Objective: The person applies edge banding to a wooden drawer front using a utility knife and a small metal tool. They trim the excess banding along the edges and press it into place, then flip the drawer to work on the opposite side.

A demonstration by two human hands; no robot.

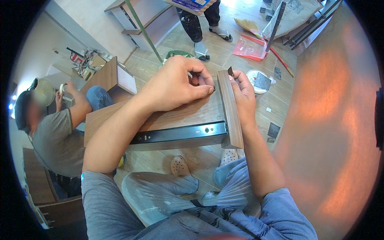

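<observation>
Through the head camera I see, nearest to me, a brown wooden piece lying across and above the lap of the person, with a dark metal rail along its near side. At its right end a narrow end board stands crosswise.

The left hand is over the flat top of the wooden piece. Its fingers are curled, and the thumb and forefinger come together just beside the end board; I cannot tell if something small is between them.

The right hand is on the outer side of the end board, half closed. Its fingertips are at a thin dark piece near the far end of this board, but I cannot tell whether they grip it.

Lower, on the floor, I see a light clog with holes. At left, a seated co-worker holds a pale ring-shaped roll.

Farther, I notice a white tub, then a red dustpan near a broom, and a standing person in sandals.
</observation>
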